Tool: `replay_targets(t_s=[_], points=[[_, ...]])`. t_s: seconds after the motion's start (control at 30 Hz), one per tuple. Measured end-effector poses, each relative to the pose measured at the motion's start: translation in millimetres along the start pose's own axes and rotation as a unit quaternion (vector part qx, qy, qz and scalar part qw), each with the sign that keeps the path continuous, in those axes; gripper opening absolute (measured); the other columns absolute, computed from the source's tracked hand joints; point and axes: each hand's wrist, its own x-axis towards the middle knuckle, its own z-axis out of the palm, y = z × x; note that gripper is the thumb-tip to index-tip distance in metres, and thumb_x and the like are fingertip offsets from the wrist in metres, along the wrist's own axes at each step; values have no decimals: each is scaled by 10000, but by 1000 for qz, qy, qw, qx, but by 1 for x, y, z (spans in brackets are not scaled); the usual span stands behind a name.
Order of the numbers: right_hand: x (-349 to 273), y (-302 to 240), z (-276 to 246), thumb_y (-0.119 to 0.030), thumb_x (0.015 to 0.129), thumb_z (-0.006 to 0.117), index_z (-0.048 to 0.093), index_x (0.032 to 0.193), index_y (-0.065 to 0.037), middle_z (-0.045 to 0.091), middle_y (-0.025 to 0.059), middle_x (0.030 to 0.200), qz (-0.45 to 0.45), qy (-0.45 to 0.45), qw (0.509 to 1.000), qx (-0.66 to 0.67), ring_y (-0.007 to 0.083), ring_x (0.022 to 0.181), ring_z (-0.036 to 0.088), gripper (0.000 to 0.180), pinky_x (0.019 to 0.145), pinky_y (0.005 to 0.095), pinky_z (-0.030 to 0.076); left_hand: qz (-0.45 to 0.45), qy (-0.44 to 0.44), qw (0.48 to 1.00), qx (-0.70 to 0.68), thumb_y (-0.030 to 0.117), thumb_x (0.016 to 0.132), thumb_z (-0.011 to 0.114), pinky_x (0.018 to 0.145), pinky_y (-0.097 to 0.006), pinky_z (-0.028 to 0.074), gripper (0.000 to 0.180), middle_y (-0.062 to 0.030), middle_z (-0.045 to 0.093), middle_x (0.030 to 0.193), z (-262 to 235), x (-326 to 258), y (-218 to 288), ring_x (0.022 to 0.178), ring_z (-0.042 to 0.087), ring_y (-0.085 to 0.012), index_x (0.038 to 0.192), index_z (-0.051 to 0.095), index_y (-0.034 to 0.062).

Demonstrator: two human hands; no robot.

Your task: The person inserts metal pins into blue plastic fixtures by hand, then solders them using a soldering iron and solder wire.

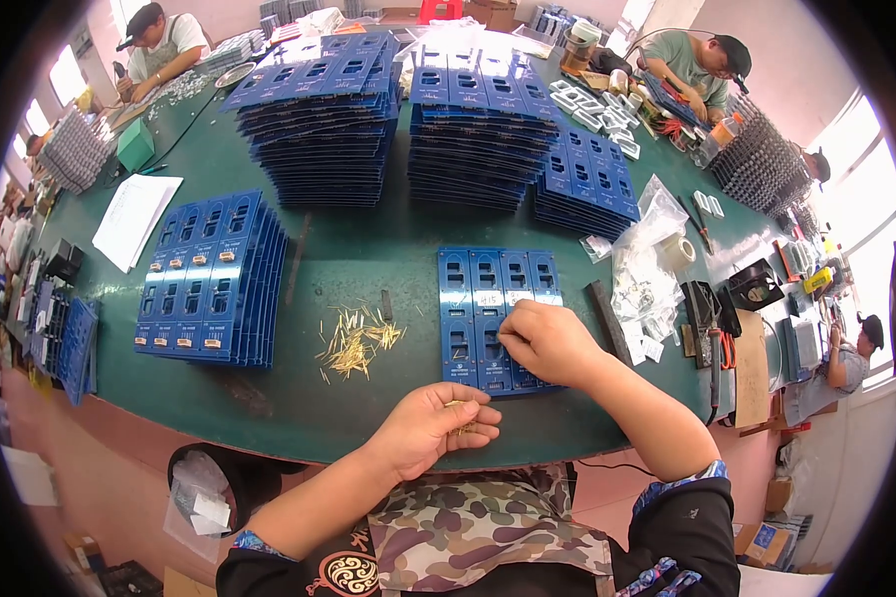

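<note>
A panel of blue circuit boards (456, 343) with rectangular cut-outs lies flat on the green table in front of me. My right hand (540, 340) rests over its right half, fingers pinched together at the board; whatever they hold is hidden. Just below the panel's near edge, my left hand (438, 426) is turned palm up and curled around some thin brass pins (462, 428). A loose pile of the same brass pins (356, 343) lies on the table left of the panel. Beside that pile is a small dark strip (386, 304).
Tall stacks of blue panels (319, 129) stand behind, and another panel stack (204, 284) with white connectors is at left. To the right are a dark bar (607, 323), plastic bags (647, 274), a tape roll (677, 252), and a black fan (755, 286). Other people work around the table.
</note>
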Motion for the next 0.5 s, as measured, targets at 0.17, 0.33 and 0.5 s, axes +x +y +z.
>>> replay_targets(t_s=[0.17,0.33,0.5], points=[[2,3,1,-156,840,644,669,841,-80,614,81,850,-23,4,999,-23,296,807,639,80,692,402,523,-4,2,1000,7,75,991,530,821,-316,592,180,-176,663,1063,-2,2,0,931,689,-239,1134,565,-28],[-3,4,-7,-158,843,654,688,927,-88,612,69,848,-40,1,999,-31,292,802,640,115,681,399,523,3,-3,1000,-14,53,975,551,795,-317,601,185,-191,678,1050,-3,1,-1,926,703,-263,1137,583,-30],[-13,-2,-7,-98,816,681,706,1005,-80,613,71,821,-66,25,996,-45,278,735,634,191,633,381,520,3,-2,1000,-14,52,974,552,797,-315,602,187,-192,678,1052,-2,1,0,929,703,-262,1140,583,-29]])
